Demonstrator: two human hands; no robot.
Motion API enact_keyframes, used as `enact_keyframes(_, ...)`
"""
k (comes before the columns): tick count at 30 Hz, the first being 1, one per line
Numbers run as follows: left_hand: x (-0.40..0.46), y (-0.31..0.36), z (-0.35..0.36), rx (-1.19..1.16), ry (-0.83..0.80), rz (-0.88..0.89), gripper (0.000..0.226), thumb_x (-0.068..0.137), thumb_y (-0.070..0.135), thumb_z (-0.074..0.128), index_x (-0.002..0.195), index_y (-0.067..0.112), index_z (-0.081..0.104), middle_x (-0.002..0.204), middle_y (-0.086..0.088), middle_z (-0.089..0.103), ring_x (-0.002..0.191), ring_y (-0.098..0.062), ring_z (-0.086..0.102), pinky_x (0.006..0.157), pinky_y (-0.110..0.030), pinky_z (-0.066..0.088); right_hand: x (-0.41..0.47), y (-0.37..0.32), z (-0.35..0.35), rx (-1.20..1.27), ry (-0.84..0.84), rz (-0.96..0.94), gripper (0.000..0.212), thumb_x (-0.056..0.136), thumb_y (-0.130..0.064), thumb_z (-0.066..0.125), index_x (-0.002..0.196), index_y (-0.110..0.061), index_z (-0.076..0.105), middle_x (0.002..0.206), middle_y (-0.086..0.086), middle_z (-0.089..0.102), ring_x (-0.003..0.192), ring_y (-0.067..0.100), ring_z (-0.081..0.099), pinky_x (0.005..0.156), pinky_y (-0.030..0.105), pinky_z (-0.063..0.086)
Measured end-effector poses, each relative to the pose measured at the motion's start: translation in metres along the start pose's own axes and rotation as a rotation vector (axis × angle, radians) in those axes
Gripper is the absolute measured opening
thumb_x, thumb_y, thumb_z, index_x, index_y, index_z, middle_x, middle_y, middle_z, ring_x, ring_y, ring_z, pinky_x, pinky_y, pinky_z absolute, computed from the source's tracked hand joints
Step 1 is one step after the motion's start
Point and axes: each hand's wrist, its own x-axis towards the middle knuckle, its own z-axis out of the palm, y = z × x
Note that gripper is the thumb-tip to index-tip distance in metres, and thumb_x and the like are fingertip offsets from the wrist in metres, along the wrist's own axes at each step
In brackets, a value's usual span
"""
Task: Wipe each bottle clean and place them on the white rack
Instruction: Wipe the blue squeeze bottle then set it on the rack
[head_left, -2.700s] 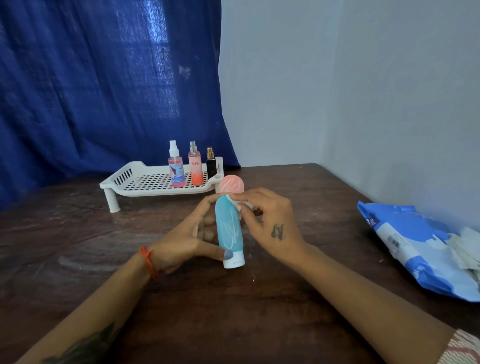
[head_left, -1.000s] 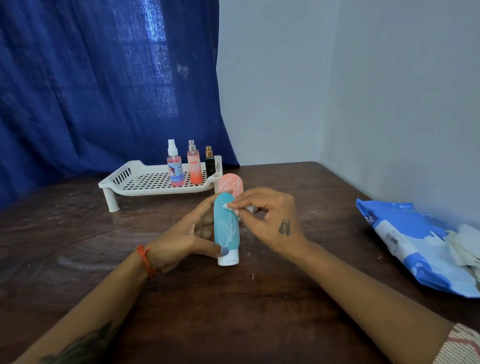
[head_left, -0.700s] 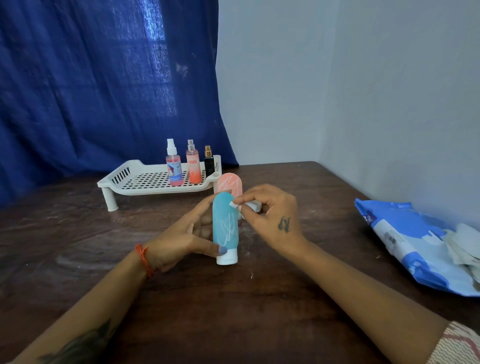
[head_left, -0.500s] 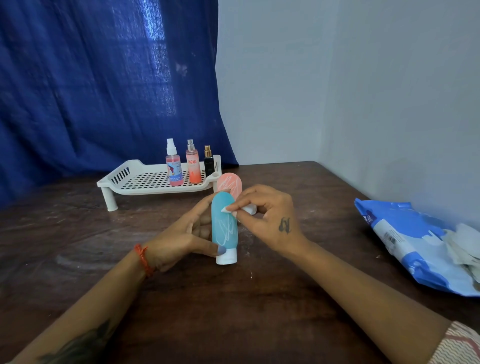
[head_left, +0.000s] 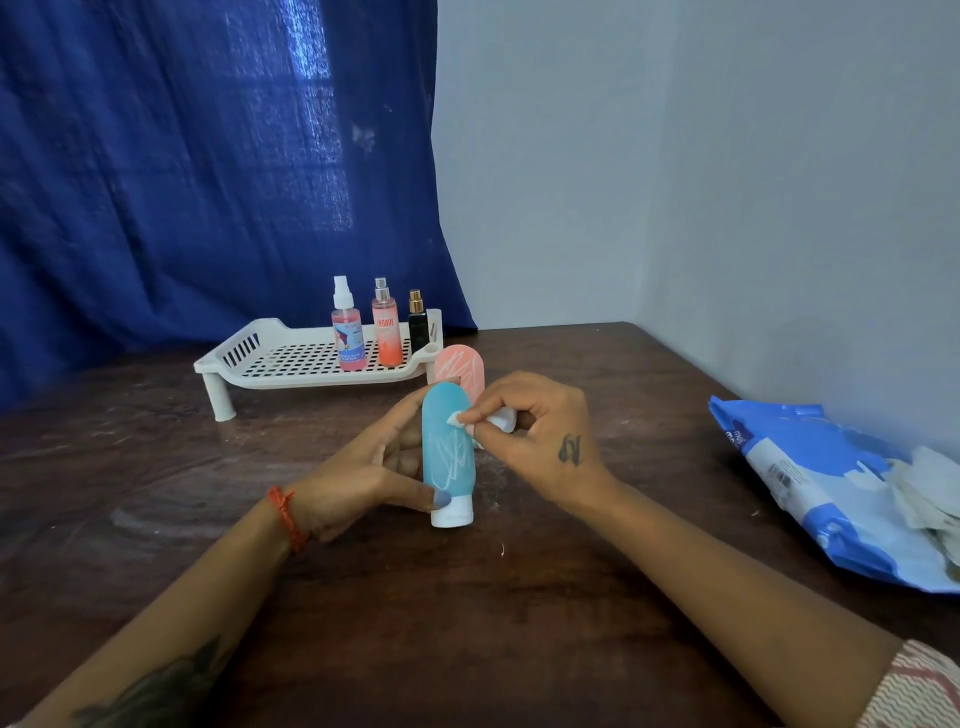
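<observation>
STEP: wiping blue bottle (head_left: 448, 457) | CHANGE: right hand (head_left: 530, 441), grip pinched on white wipe (head_left: 485, 422), moves slightly down the bottle's upper front since a moment ago | left hand (head_left: 363, 473) clamps bottle, cap-down on counter (head_left: 467, 623) | scribbles remain, white rack (head_left: 291, 364) awaits.

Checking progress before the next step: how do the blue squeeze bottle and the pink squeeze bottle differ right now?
The blue bottle is gripped by the left hand while the right hand presses a white wipe to it; the pink bottle stands untouched. The blue bottle is nearer the camera, the pink bottle behind it beside the white rack. Both carry white scribbles, and neither is on the rack.
</observation>
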Motion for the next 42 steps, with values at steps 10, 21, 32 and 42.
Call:
enact_keyframes(10, -0.0003, 0.0, -0.0001, -0.013, -0.013, 0.014, 0.092, 0.063, -0.008, 0.068, 0.134, 0.039, 0.032, 0.126, 0.0, 0.062, 0.115, -0.02, 0.06, 0.086, -0.03, 0.054, -0.003, 0.0028, 0.0031, -0.063, 0.052, 0.038, 0.013, 0.076, -0.022, 0.069, 0.084, -0.012, 0.073, 0.083, -0.002, 0.07, 0.075, 0.004, 0.062, 0.067, 0.01, 0.05)
enact_keyframes(21, -0.0007, 0.0015, 0.0003, -0.013, -0.021, 0.018, 0.096, 0.065, -0.009, 0.071, 0.137, 0.038, 0.028, 0.128, 0.001, 0.059, 0.114, -0.017, 0.061, 0.084, -0.027, 0.054, -0.003, 0.0031, 0.0016, -0.075, 0.003, 0.038, 0.009, 0.071, -0.02, 0.07, 0.075, -0.012, 0.072, 0.075, -0.002, 0.069, 0.068, -0.004, 0.057, 0.064, 0.005, 0.046)
enact_keyframes(32, -0.0015, 0.0026, 0.0006, -0.031, -0.013, 0.03, 0.09, 0.063, -0.007, 0.066, 0.131, 0.041, 0.033, 0.127, 0.003, 0.059, 0.114, -0.015, 0.06, 0.083, -0.026, 0.054, -0.0024, -0.0016, 0.0023, -0.002, -0.063, 0.05, 0.012, 0.073, -0.02, 0.071, 0.077, -0.009, 0.072, 0.078, -0.013, 0.063, 0.074, -0.003, 0.06, 0.065, 0.006, 0.048)
enact_keyframes(42, -0.0023, 0.0008, 0.0002, -0.026, -0.011, 0.016, 0.091, 0.064, -0.004, 0.068, 0.134, 0.042, 0.031, 0.136, 0.001, 0.052, 0.12, -0.016, 0.056, 0.092, -0.031, 0.052, -0.0022, 0.001, 0.0021, 0.012, -0.01, 0.215, 0.007, 0.078, -0.015, 0.073, 0.085, -0.013, 0.072, 0.085, -0.007, 0.067, 0.078, 0.006, 0.063, 0.071, 0.015, 0.053)
